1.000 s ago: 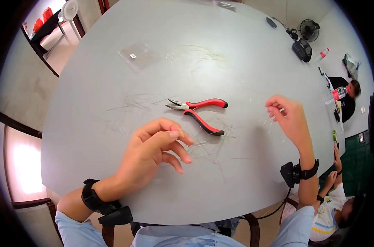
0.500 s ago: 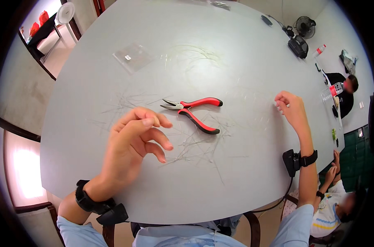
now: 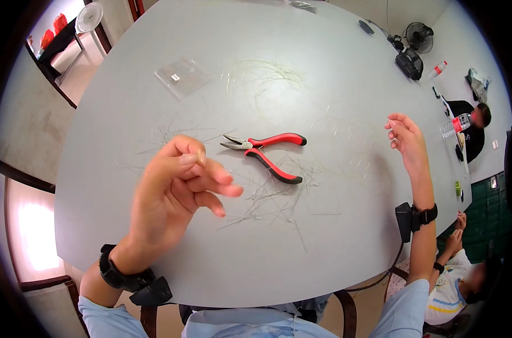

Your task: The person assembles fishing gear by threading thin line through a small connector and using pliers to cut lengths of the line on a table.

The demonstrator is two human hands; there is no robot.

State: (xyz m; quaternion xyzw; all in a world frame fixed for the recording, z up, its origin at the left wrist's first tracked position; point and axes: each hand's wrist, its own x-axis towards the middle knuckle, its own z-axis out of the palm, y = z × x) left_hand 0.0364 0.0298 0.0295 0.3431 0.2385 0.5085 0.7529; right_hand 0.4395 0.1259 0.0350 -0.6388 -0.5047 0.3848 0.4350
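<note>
My left hand (image 3: 167, 194) is raised over the table's left half, thumb and forefinger pinched together and the other fingers loosely curled. Whatever sits in that pinch is too small to make out. My right hand (image 3: 409, 145) is held up at the right, its fingertips drawn together around something I cannot make out. Between the hands lie red-and-black pliers (image 3: 279, 138), jaws pointing left and handles spread. Thin metal pins (image 3: 259, 209) are scattered below the pliers, and more pins (image 3: 168, 133) lie beyond my left hand. Loops of fine transparent line (image 3: 336, 135) show faintly left of my right hand.
A small transparent plastic bag (image 3: 183, 79) lies on the grey table (image 3: 121, 225), with more fine line (image 3: 267, 70) to its right. A black case (image 3: 408, 63) and a fan (image 3: 419, 38) stand far right. Bottles and two other people are along the right side.
My right hand has moved up and slightly right. My left hand has shifted a little left and up, still pinching. The pliers and pins appear to lie unchanged.
</note>
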